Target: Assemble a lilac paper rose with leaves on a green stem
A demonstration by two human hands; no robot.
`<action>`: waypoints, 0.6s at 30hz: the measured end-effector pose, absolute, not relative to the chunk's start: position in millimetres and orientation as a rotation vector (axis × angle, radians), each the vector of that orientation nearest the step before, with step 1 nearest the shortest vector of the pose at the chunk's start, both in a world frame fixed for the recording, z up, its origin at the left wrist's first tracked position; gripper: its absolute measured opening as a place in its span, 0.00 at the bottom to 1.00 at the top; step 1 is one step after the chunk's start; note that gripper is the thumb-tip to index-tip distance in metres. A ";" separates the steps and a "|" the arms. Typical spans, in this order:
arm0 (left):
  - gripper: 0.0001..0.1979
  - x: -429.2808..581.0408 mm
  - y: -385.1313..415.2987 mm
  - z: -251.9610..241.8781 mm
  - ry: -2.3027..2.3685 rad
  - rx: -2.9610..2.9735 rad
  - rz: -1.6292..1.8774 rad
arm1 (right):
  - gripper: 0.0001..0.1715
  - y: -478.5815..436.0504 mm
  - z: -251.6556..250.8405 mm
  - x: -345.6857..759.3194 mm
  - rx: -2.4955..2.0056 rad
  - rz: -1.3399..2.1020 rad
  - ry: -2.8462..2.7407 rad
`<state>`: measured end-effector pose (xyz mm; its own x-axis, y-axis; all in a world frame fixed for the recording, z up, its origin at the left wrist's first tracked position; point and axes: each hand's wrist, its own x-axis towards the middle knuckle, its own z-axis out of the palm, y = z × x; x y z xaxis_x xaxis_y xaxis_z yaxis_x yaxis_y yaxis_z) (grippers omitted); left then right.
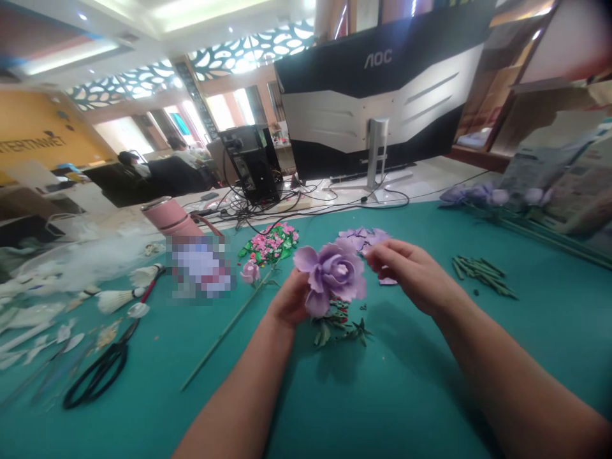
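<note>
A large purple artificial flower (337, 271) with layered petals faces up in front of me. My left hand (291, 299) is closed around its underside from the left; the flower hides some fingertips. On the flower's right edge, my right hand (401, 264) has its fingers pinched together by a petal; whether a petal is between them is too small to tell. Loose purple petals (361, 237) lie on the green mat behind the flower. Below it are green leaf pieces (361, 331). A pile of pink and green pieces (275, 242) sits behind, near a long green stem (229, 328) with a pink bud (250, 272).
Black-handled scissors (98, 376), shuttlecocks (117, 299) and plastic wrapping lie at left, near a pink bottle (169, 218). Green sticks (482, 274) are at right, with purple flowers (492, 196) behind. A monitor (382, 95) stands at the back. People sit in the left background.
</note>
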<state>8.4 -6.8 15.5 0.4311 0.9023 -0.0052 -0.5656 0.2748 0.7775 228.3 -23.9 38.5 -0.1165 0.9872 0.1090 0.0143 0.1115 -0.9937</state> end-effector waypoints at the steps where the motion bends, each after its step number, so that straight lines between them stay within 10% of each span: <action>1: 0.18 5.4 -5.0 15.9 0.491 0.774 1.077 | 0.21 -23.9 37.7 227.4 -1.114 1.237 -1.434; 18: 0.19 -4.6 0.9 10.5 0.513 0.750 1.149 | 0.24 -31.8 32.7 208.1 -0.993 1.542 -1.393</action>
